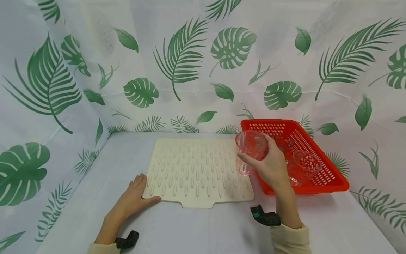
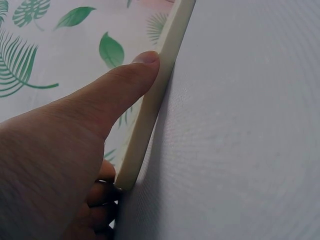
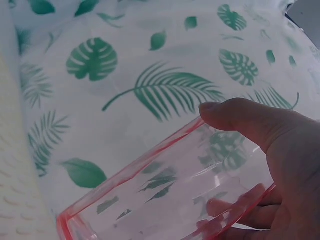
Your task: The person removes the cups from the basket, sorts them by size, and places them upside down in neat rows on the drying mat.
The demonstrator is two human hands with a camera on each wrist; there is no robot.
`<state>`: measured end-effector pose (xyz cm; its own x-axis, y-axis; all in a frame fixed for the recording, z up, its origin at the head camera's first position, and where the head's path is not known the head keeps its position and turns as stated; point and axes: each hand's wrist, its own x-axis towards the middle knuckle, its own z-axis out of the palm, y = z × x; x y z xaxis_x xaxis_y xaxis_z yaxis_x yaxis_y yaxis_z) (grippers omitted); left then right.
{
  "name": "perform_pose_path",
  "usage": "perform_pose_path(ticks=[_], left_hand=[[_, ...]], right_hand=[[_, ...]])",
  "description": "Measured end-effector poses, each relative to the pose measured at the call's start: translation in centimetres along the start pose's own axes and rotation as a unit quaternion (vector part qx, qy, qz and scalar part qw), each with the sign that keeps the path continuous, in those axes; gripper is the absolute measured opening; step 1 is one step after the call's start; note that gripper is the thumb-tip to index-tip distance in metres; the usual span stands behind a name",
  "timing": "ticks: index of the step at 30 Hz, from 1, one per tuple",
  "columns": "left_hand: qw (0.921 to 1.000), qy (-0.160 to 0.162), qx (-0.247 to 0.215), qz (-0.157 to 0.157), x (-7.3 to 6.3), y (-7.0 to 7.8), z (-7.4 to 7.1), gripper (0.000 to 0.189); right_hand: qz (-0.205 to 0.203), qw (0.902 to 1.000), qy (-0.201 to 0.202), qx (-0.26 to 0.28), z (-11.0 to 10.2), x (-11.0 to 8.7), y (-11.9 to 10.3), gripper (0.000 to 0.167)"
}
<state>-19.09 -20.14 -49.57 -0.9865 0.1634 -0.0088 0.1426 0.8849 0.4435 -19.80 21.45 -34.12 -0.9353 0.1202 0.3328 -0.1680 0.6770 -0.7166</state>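
Observation:
My right hand grips a clear tumbler, thumb on one side and fingers round the other. The tumbler is held upright over the right edge of a cream ridged draining board, beside a red basket. Its clear wall with reddish edges fills the lower part of the right wrist view. My left hand rests at the board's near left corner. The left thumb lies straight against the board's front edge, while the other fingers extend along its left side, partly hidden in the left wrist view.
The red perforated basket stands right of the board, with more clear glasses inside. A white cloth covers the table. Behind and at the sides hangs a leaf-patterned curtain.

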Motion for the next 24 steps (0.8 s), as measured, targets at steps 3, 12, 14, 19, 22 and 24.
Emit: perform_pose_path(ticks=[3, 12, 14, 19, 22, 24], left_hand=[[1.0000, -0.001, -0.005, -0.001, 0.0, 0.1, -0.1, 0.118], [1.0000, -0.003, -0.001, -0.007, 0.3, 0.2, -0.1, 0.120], [0.9999, -0.005, 0.000, -0.010, 0.4, 0.3, -0.2, 0.120], [0.9992, -0.020, 0.004, -0.035, 0.6, 0.8, -0.7, 0.118], [0.9986, -0.026, 0.001, -0.046, 0.8, 1.2, -1.0, 0.116], [0.9987, -0.026, -0.001, -0.043, 1.0, 1.5, -1.2, 0.115]], right_hand=[[0.002, 0.9999, -0.011, 0.005, 0.5, 0.2, 0.1, 0.094], [0.023, 0.9984, -0.050, 0.012, 1.8, 0.4, 0.3, 0.103], [0.025, 0.9979, -0.058, 0.016, 2.1, 0.4, 0.3, 0.104], [0.023, 0.9966, -0.074, 0.026, 2.8, 0.6, 0.2, 0.104], [0.018, 0.9957, -0.083, 0.036, 3.2, 0.6, 0.2, 0.103], [0.014, 0.9954, -0.086, 0.040, 3.4, 0.5, 0.2, 0.102]])
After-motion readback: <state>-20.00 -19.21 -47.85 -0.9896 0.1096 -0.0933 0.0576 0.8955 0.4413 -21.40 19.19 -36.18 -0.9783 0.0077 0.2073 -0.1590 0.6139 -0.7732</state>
